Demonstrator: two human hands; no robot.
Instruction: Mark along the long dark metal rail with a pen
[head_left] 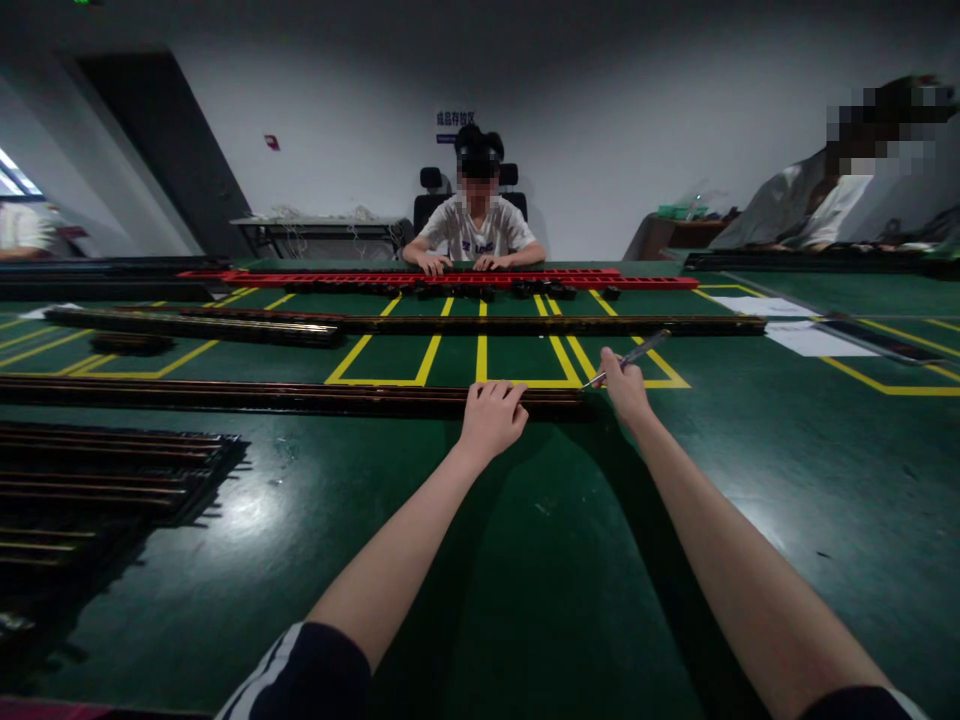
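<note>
A long dark strip [360, 398] with copper-coloured lines along it lies crosswise on the table and runs out of view at the left. Near its right end, my left hand [493, 420] grips it, the fingers bent over its far side. My right hand [625, 388] is closed around a slim silver tool [643, 347]. The thin tip of that tool points down and left, at the strip's right end. Whether the tip touches the strip is too small to tell.
Similar strips [112, 480] are stacked at the left of the green table [540, 600]. Another long strip [562, 326] lies farther back. Beyond it, a seated person [474, 225] has both hands at a red rail [645, 282]. White papers [817, 338] lie at the right.
</note>
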